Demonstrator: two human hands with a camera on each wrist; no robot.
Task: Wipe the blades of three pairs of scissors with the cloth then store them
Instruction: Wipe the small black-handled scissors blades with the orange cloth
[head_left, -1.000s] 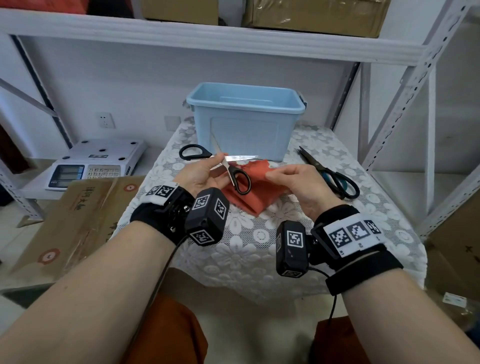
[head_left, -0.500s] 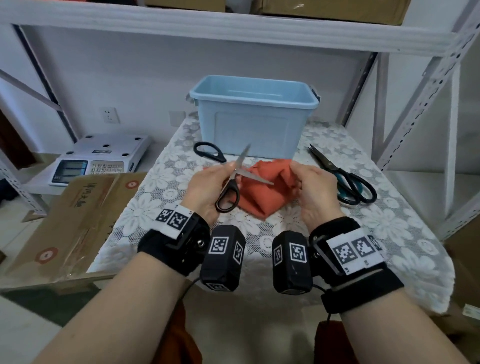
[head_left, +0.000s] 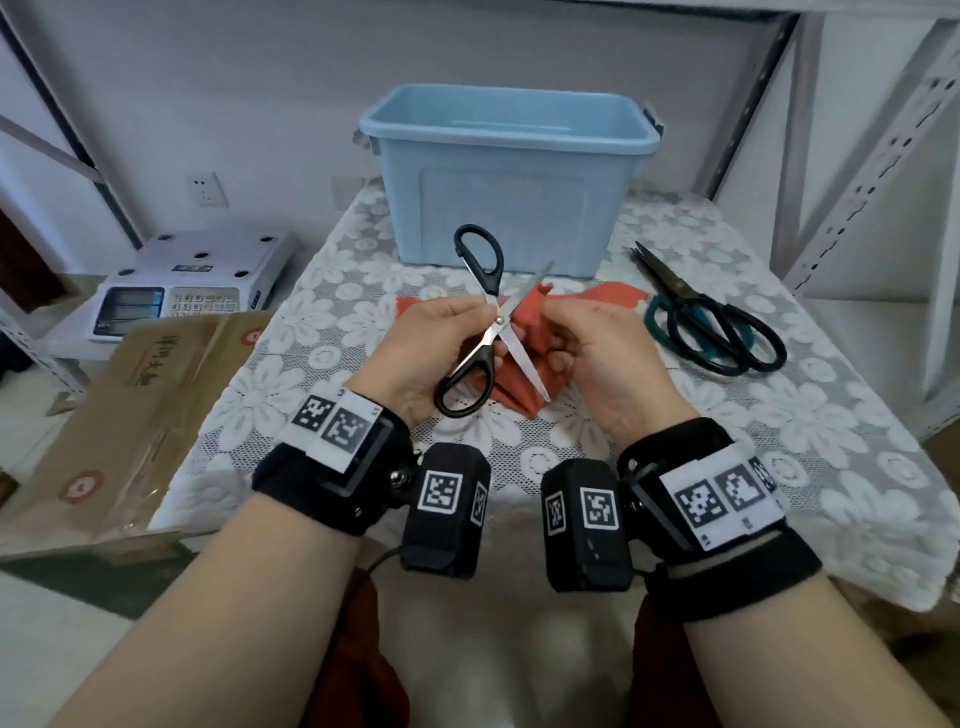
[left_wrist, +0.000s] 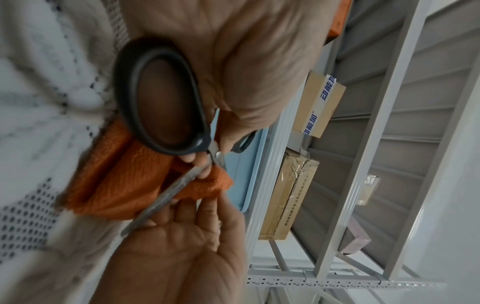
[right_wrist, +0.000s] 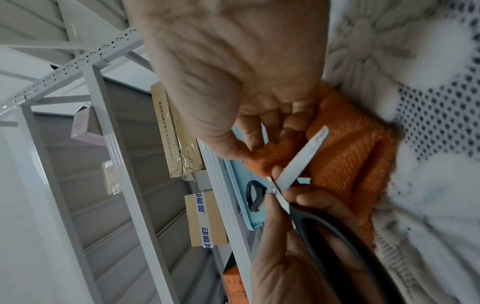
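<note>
Black-handled scissors (head_left: 496, 322) are spread wide in an X above the lace-covered table (head_left: 779, 415). My left hand (head_left: 480, 314) pinches them at the pivot. One handle loop points at the bin and the other lies by my left wrist. My right hand (head_left: 553, 338) grips a bunched orange cloth (head_left: 519, 387) against the blades. In the left wrist view the near loop (left_wrist: 161, 98) and one blade (left_wrist: 166, 197) cross the cloth (left_wrist: 111, 181). The right wrist view shows the bright blade (right_wrist: 303, 156) over the cloth (right_wrist: 350, 164). A second, dark teal-handled pair (head_left: 711, 322) lies on the table to the right.
A light blue open bin (head_left: 509, 176) stands at the back of the table. A white weighing scale (head_left: 182, 280) and a cardboard box (head_left: 130, 415) sit to the left. Grey shelf posts (head_left: 883, 130) rise on the right.
My left hand has turned the scissors so one handle points at the bin, with the blades spread wider. My right hand has lifted the cloth up against the blades.
</note>
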